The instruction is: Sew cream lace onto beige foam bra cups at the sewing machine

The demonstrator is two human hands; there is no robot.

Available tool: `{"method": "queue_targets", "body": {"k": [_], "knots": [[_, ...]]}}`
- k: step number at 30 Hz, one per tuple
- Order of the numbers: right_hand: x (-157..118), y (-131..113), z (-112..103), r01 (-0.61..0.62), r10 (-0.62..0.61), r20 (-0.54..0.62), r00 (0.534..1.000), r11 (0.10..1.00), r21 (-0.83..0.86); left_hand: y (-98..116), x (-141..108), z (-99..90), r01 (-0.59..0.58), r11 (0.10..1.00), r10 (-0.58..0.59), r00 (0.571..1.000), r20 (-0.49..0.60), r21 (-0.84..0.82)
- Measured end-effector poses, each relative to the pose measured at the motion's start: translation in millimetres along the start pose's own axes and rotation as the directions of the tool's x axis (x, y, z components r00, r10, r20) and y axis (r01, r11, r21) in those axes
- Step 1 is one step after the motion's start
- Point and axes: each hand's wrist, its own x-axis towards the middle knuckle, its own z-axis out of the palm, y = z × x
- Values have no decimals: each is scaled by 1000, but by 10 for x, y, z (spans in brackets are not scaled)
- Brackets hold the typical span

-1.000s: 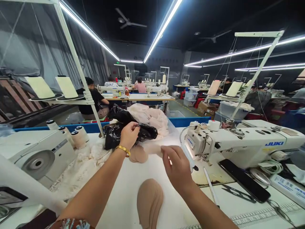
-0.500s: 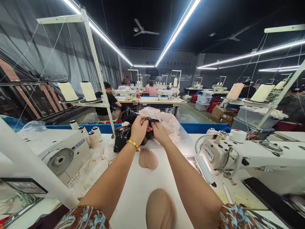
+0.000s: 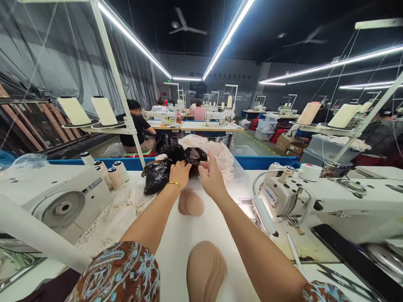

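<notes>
A black plastic bag [image 3: 157, 177] lies at the far side of the white table, its mouth spread apart. Something brownish shows inside, too dark to name. My left hand [image 3: 180, 173], with a gold bracelet at the wrist, has its fingers curled over the near edge of the bag. At the right side of the mouth, my right hand [image 3: 213, 176] has thumb and forefinger apart, close to the rim. Below the hands sits a small fanned stack of beige oval pads [image 3: 192, 203]. Nearer to me lies a larger fanned stack of beige pads [image 3: 203, 268].
A sewing machine [image 3: 280, 197] stands on the right, another machine [image 3: 63, 197] on the left. Thread cones [image 3: 103, 112] sit on a stand. Pale fabric [image 3: 220, 157] is heaped behind the bag. A white pen [image 3: 294, 251] lies right. A person [image 3: 135, 130] sits ahead.
The bag's mouth has gone from bunched between both hands to spread apart. My right hand has loosened its fingers from the plastic. My left hand has moved slightly down and left.
</notes>
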Motion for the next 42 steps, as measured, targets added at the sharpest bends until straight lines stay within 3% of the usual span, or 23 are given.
{"method": "queue_targets", "body": {"k": [4, 7, 9, 12, 16, 18, 20, 22, 24, 26, 29, 31, 32, 34, 36, 38, 40, 42], "knots": [[-491, -12, -224, -1, 12, 118, 993, 996, -94, 111, -24, -87, -14, 999, 9, 991, 134, 37], [-902, -40, -482, 19, 31, 291, 956, 986, -166, 168, -201, -308, -9, 1000, 4, 987, 163, 27], [-1173, -44, -689, 13, 83, 404, 911, 974, -228, 217, -459, -495, 14, 1000, -17, 986, 168, 17], [-1577, 2, -1010, -20, 182, 476, 861, 945, -325, 398, -1115, -718, 15, 1000, -8, 964, 264, -23], [-2088, 144, -1414, -22, 200, 415, 887, 919, -394, 788, -2102, -719, -26, 984, 105, 884, 455, -176], [-2288, 231, -1611, 21, 155, 337, 928, 885, -465, 946, -2397, -606, -23, 990, 84, 886, 457, -138], [-2416, 318, -1808, 63, 76, 218, 973, 820, -569, 1036, -2509, -471, -64, 992, 104, 901, 421, -108], [-2460, 400, -1993, 21, 28, 59, 998, 716, -698, 1069, -2488, -351, -103, 986, 145, 913, 382, -130], [-2425, 472, -2151, -106, 95, -61, 994, 608, -786, 1081, -2412, -276, -69, 974, 145, 923, 355, -217], [-2345, 518, -2269, -207, 233, -89, 968, 553, -807, 1115, -2359, -271, 43, 928, 96, 932, 349, -370], [-2265, 499, -2366, -210, 325, -10, 946, 589, -780, 1248, -2416, -399, 268, 708, 53, 902, 428, -653], [-2310, 415, -2377, -208, 339, 61, 939, 699, -684, 1385, -2545, -520, 406, 493, 47, 871, 489, -770], [-2371, 355, -2365, -232, 346, 99, 933, 788, -570, 1463, -2627, -573, 467, 388, 42, 852, 521, -795], [-2556, 203, -2295, -346, 360, 157, 920, 932, -111, 1626, -2802, -644, 581, 202, 46, 798, 600, -788], [-2790, 31, -2161, -332, 319, 90, 943, 915, 229, 1789, -2972, -670, 668, 53, 113, 735, 669, -742], [-3008, -128, -1985, -314, 311, 69, 948, 878, 362, 1935, -3115, -673, 713, -60, 218, 692, 688, -698], [-3160, -240, -1822, -342, 370, 36, 928, 814, 468, 2047, -3215, -677, 752, -186, 316, 655, 687, -632], [-3229, -302, -1720, -383, 468, 5, 883, 716, 584, 2114, -3271, -693, 818, -325, 416, 574, 705, -474]]}}
